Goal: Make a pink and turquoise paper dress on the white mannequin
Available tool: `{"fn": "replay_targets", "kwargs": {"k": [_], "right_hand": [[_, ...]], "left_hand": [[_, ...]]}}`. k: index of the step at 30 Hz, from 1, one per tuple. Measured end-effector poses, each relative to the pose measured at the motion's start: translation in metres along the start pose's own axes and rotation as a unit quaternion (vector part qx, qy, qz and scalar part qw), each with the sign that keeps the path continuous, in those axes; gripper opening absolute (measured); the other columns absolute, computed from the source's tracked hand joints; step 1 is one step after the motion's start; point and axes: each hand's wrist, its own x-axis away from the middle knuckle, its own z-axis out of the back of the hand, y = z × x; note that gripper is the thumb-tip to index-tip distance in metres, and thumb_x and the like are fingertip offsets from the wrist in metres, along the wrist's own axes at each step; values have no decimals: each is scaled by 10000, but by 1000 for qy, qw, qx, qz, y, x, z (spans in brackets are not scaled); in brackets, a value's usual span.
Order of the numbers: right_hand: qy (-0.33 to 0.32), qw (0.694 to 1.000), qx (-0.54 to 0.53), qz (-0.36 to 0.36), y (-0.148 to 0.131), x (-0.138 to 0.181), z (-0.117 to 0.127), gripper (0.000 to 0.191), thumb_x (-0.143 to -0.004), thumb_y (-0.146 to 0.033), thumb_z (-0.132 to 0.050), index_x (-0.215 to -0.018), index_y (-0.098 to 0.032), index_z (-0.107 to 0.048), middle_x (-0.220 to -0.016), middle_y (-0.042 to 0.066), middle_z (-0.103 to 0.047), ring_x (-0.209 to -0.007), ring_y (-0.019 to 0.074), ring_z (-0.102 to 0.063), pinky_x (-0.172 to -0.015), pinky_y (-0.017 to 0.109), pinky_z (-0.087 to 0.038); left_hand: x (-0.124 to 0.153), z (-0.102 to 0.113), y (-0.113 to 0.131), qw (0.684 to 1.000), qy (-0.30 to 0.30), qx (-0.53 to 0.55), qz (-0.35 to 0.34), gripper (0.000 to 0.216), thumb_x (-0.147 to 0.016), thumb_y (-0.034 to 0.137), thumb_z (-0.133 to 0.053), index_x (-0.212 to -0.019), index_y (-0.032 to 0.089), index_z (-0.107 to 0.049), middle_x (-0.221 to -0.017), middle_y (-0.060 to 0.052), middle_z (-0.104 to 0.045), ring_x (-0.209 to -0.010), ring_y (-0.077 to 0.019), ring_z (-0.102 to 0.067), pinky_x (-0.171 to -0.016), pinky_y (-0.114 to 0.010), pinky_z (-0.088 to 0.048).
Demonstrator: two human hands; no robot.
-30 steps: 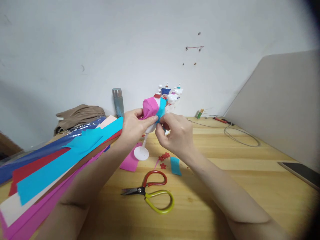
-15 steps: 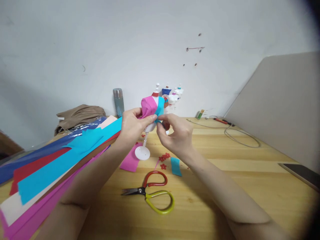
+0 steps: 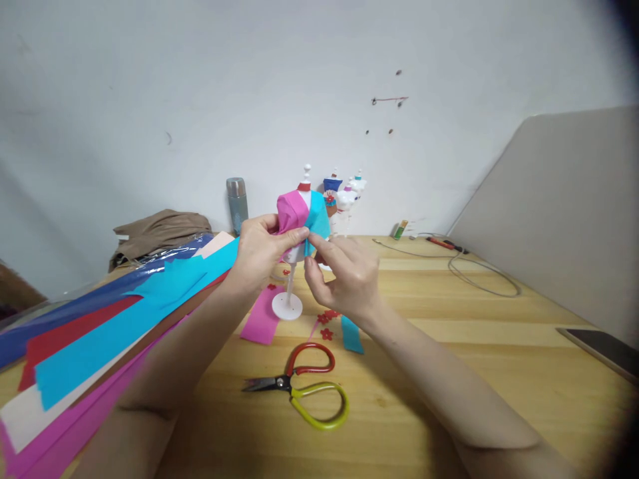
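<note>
A small white mannequin (image 3: 299,219) on a thin stem with a round foot stands just above the worktop (image 3: 449,346), its torso wrapped in pink paper on one side and blue paper on the other. It sits right between the two hands: the left hand (image 3: 259,249) is closed on the pink side, thumb and fingers pinching the paper at the waist, while the right hand (image 3: 344,276) presses its fingertips against the blue side, pinching there too. Below the hands, the round foot rests on a pink paper strip (image 3: 260,319). Just beside it lie small red paper flowers (image 3: 327,322) and a blue paper scrap (image 3: 352,334). Nearer the viewer lie scissors (image 3: 302,389) with one red and one yellow handle. A stack of coloured paper sheets (image 3: 100,332) spreads along the left, and more small mannequins (image 3: 344,196) stand by the wall, near a grey flask (image 3: 236,203).
</note>
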Motion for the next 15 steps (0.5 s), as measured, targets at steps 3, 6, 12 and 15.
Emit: {"fn": "replay_targets", "kwargs": {"k": [3, 6, 12, 15], "right_hand": [[-27, 998, 53, 10, -5, 3, -2, 276, -941, -154, -509, -1149, -69, -668, -639, 33, -661, -571, 175, -577, -566, 325, -419], [-59, 994, 95, 17, -10, 4, -2, 337, -953, -135, -455, -1206, -32, -653, -655, 52, -677, -587, 187, -581, -577, 336, -416], [-107, 982, 155, 19, -19, 6, -1, 358, -957, -129, -443, -1195, 22, -664, -632, 63, -667, -581, 193, -582, -572, 353, -391], [-129, 979, 157, 14, -20, 7, -1, 361, -955, -127, -462, -1220, 23, -656, -651, 72, -678, -585, 192, -580, -571, 352, -379]], "left_hand": [[-1, 1, 1, 1000, 0, 22, 11, 264, -513, 222, -907, -650, 126, -704, -621, 27, -623, -580, -91, -517, -572, -237, -429], [-1, 1, 2, 1000, 11, 24, 10, 290, -463, 195, -922, -632, 121, -699, -602, 33, -609, -573, -83, -503, -557, -225, -411], [-2, 1, 1, 1000, 9, 2, 14, 253, -496, 204, -895, -629, 120, -697, -595, 33, -593, -566, -81, -488, -550, -229, -399], [-2, 2, 0, 1000, 6, -20, 6, 224, -531, 197, -877, -671, 116, -722, -621, 24, -616, -578, -86, -504, -566, -234, -417]]}}
